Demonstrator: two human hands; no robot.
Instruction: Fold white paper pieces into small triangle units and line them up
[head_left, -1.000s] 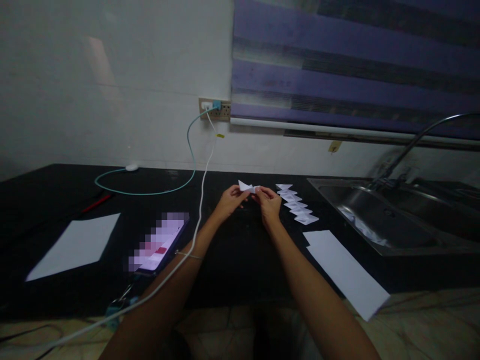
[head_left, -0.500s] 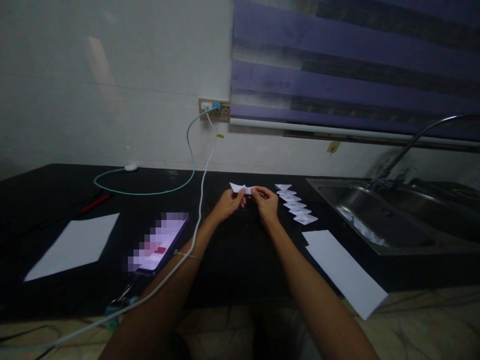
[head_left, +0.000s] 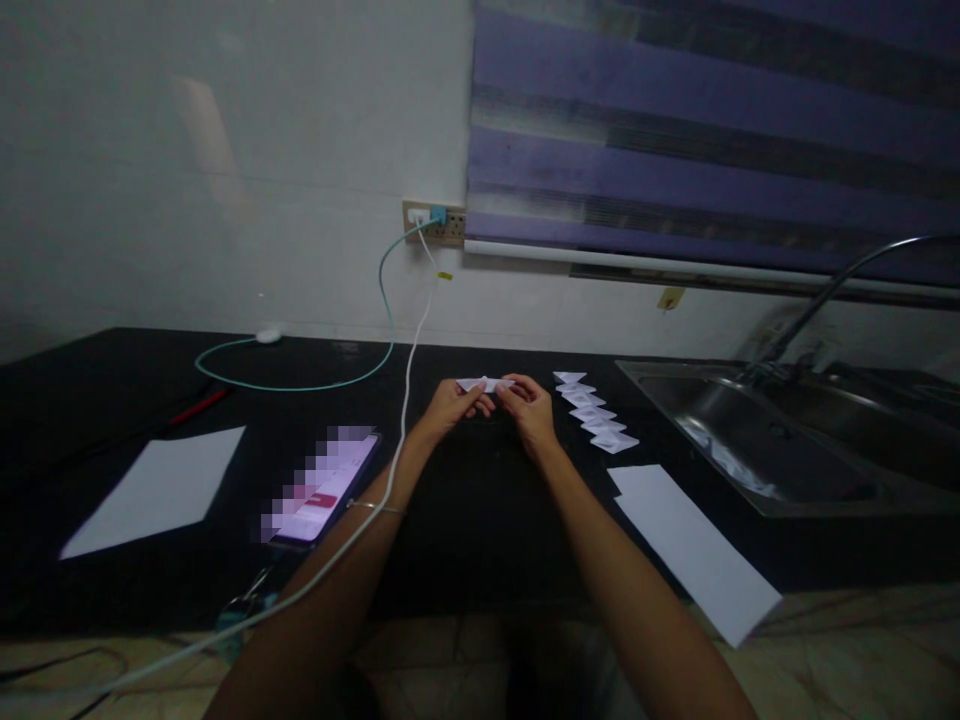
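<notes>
A row of folded pieces (head_left: pixel 596 413) (small and white) lies just right of the hands, with a steel sink (head_left: pixel 750 440) beyond it. A lit phone (head_left: pixel 322 488) and a white cable (head_left: pixel 405 400) lie on the left. The left hand (head_left: pixel 450 405) and the right hand (head_left: pixel 529 405) each pinch one end of a folded paper (head_left: pixel 484 384), low over the black counter (head_left: pixel 465 520). A purple blind (head_left: pixel 712 150) hangs on the white wall.

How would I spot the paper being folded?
Find the steel sink at right. Left of it lies a row of folded paper pieces; left again, the small folded paper is the only one pinched between left hand and right hand.
</notes>
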